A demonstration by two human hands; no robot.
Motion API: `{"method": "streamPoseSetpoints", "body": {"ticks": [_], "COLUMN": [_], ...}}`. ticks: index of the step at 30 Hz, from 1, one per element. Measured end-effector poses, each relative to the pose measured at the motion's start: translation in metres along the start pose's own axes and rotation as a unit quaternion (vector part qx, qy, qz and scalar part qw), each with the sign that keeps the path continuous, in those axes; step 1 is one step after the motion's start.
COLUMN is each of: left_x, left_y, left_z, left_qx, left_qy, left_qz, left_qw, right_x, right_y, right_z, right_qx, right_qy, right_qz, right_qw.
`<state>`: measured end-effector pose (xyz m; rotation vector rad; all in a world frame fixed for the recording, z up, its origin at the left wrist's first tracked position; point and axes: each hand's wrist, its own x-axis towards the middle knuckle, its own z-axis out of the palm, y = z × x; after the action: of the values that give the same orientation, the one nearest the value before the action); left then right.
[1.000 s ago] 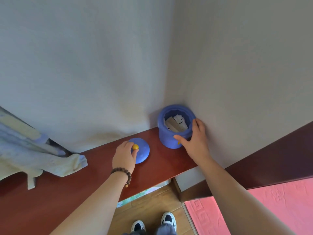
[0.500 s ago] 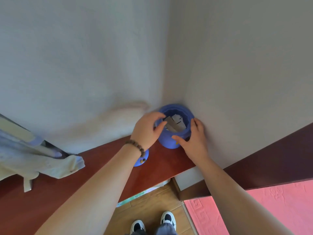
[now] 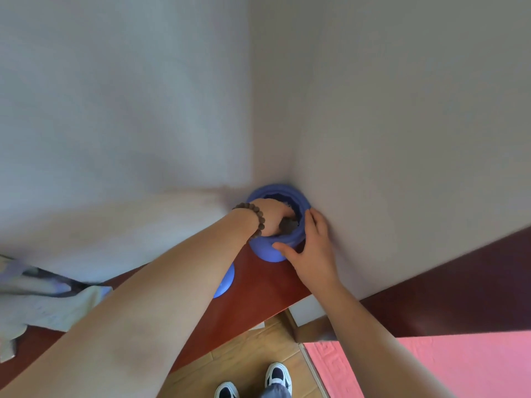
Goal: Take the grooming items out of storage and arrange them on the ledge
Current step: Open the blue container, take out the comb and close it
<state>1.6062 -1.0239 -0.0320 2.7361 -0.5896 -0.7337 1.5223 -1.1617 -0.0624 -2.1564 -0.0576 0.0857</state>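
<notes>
A round blue jar [image 3: 298, 201] stands on the red-brown wooden ledge [image 3: 258, 285] in the corner where two walls meet. My left hand [image 3: 271, 215], with a bead bracelet on its wrist, is plunged into the jar's mouth, so its fingers are hidden and I cannot tell what they hold. Pale items [image 3: 288, 225] show dimly inside, under the hand. My right hand [image 3: 310, 248] clasps the jar's front and right side, thumb on the wall and fingers over the rim. The jar's blue lid [image 3: 225, 281] lies on the ledge to the left, mostly behind my left forearm.
A pale blue-grey cloth [image 3: 54, 305] is heaped on the ledge at the far left. Below the ledge are a wooden floor, my shoes [image 3: 277, 374] and a pink mat [image 3: 431, 366]. A dark red-brown ledge [image 3: 459, 285] runs along the right wall.
My left hand let go of the lid on the ledge, moved right to the jar and went down into its mouth. My right hand stayed on the jar.
</notes>
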Motion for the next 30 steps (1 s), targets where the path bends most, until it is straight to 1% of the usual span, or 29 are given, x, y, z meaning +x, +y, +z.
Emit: {"method": "streamPoseSetpoints", "body": {"ticks": [3, 8, 11, 13, 15, 17, 19, 22, 24, 27, 30], "left_x": [0.002, 0.002, -0.005, -0.012, -0.019, -0.028, -0.038, -0.057, -0.072, -0.096, -0.126], "left_y": [0.003, 0.007, 0.007, 0.002, -0.002, -0.002, -0.002, 0.000, 0.000, -0.014, -0.037], "left_z": [0.001, -0.001, -0.001, 0.002, 0.005, 0.003, -0.002, -0.013, -0.021, -0.022, -0.004], "left_qx": [0.016, -0.033, -0.041, -0.038, -0.073, -0.141, -0.216, -0.315, -0.353, -0.370, -0.405], "left_qy": [-0.011, 0.049, 0.108, 0.180, 0.257, 0.321, 0.370, 0.434, 0.458, 0.472, 0.486], "left_qz": [-0.023, -0.071, -0.061, -0.051, -0.043, -0.038, -0.047, -0.066, -0.080, -0.122, -0.175], "left_qw": [1.000, 0.996, 0.991, 0.982, 0.963, 0.936, 0.902, 0.842, 0.812, 0.791, 0.755], "right_x": [0.000, -0.002, -0.002, -0.002, -0.002, -0.002, -0.002, -0.001, -0.001, -0.001, -0.001], "right_y": [0.000, -0.002, -0.003, -0.003, -0.004, -0.004, -0.004, -0.005, -0.005, -0.006, -0.006], "right_z": [0.000, -0.001, -0.002, -0.001, -0.001, -0.002, -0.002, -0.003, -0.003, -0.003, -0.004], "right_qx": [0.007, 0.000, 0.003, 0.003, 0.008, 0.008, 0.000, -0.014, -0.032, -0.049, -0.061], "right_qy": [0.003, -0.001, -0.003, -0.002, 0.000, 0.003, 0.005, 0.005, 0.008, 0.008, 0.011], "right_qz": [0.002, 0.001, 0.003, 0.001, -0.001, -0.002, -0.008, -0.013, -0.021, -0.029, -0.039], "right_qw": [1.000, 1.000, 1.000, 1.000, 1.000, 1.000, 1.000, 1.000, 0.999, 0.998, 0.997]}}
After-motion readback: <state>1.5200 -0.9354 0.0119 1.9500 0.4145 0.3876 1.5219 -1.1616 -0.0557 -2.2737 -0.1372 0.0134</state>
